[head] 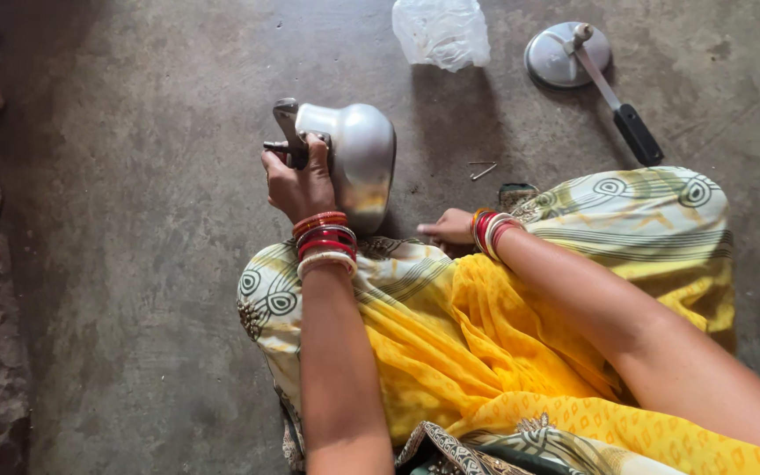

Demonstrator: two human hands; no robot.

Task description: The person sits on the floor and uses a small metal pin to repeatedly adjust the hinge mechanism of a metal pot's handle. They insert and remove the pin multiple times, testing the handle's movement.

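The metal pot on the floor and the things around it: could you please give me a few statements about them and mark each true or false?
1. The left hand grips the metal pot by its handle bracket. True.
2. The pot stands upright. False: it lies tipped on its side.
3. The lid with the black handle sits on the pot. False: it lies apart on the floor.
4. The right hand rests low, beside the pot. True.
5. A clear plastic bag lies beyond the pot. True.

A crumpled, translucent white plastic bag (442,32) lies on the grey floor (134,264) at the frame's upper centre.
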